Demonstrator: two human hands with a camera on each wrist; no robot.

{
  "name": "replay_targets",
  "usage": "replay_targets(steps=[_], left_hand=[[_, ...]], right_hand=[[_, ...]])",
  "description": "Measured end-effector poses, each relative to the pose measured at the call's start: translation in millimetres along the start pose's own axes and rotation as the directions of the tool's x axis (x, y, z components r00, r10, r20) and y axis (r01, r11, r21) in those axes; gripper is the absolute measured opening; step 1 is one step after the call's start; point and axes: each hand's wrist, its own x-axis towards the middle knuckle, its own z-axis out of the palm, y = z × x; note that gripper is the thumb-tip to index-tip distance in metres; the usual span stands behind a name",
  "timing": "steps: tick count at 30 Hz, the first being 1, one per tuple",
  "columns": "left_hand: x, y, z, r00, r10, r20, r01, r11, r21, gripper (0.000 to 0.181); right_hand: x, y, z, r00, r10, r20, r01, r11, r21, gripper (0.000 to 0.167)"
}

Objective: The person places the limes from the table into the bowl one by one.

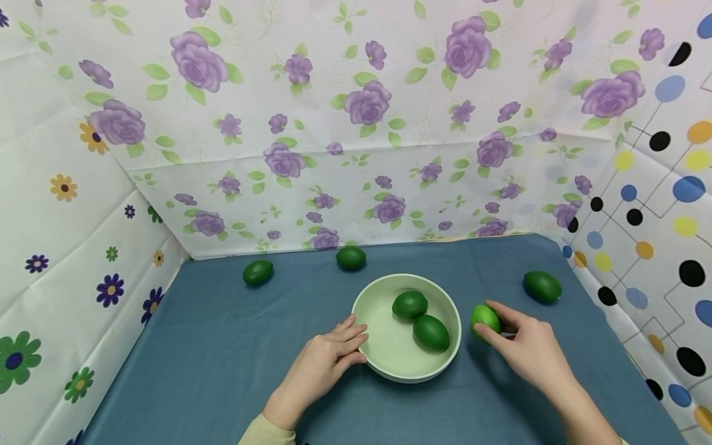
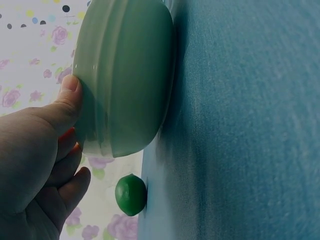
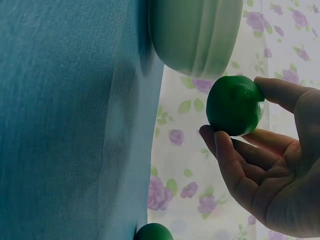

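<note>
A pale green bowl [image 1: 384,366] stands on the blue cloth with two dark green limes, one lime [image 1: 410,305] touching the other lime [image 1: 431,333]. At the bowl's left rim, my left hand [image 1: 325,355] holds on, fingertips over the edge and thumb against the outer side; the left wrist view shows this thumb on the bowl wall [image 2: 125,75]. To the right of the bowl, my right hand [image 1: 528,346] pinches a brighter green lime [image 1: 485,321] between thumb and fingers. The right wrist view shows this lime [image 3: 235,106] apart from the bowl and off the cloth.
More limes lie on the blue cloth [image 1: 211,346]: one lime [image 1: 258,272] at the back left, another lime [image 1: 351,258] behind the bowl, and a third lime [image 1: 542,287] at the right. Patterned sheets form a back wall [image 1: 334,204] and both sides.
</note>
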Motion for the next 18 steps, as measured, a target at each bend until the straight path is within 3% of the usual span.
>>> replay_targets(steps=[18], left_hand=[[-0.1,-0.7,0.4,1.0,-0.004,0.009,0.004,1.0,0.007,0.047]], right_hand=[[-1.1,-11,0,1.0,-0.009,0.021,0.007,0.996,0.092,0.071]])
